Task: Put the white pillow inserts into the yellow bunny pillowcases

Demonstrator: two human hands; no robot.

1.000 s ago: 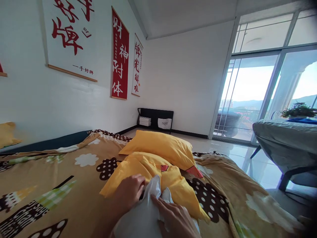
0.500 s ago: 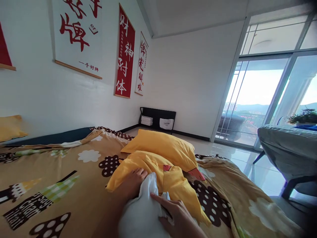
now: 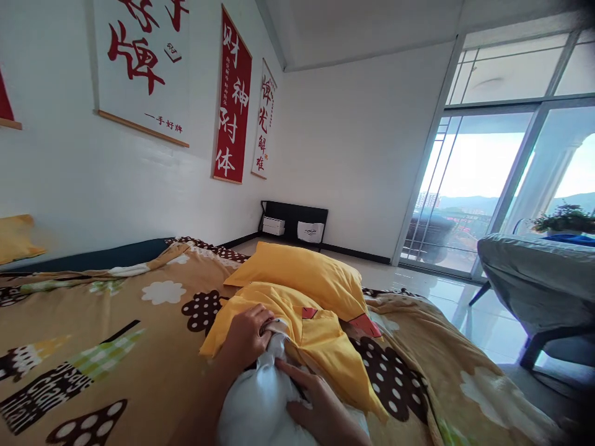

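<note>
A soft white pillow [image 3: 260,402] is gripped near the bed's near edge, its rounded bulk partly tucked into a crumpled yellow pillowcase [image 3: 320,347]. The pillowcase's open hem is clenched by the left hand [image 3: 246,337], fingers curled over the cloth. The pillow is pressed by the right hand [image 3: 316,409], fingers bent against its smooth fabric. A plump yellow pillow [image 3: 302,275] is seen just behind. A patterned tan quilt [image 3: 116,334] is spread flat toward the left edge, where broad free room remains.
</note>
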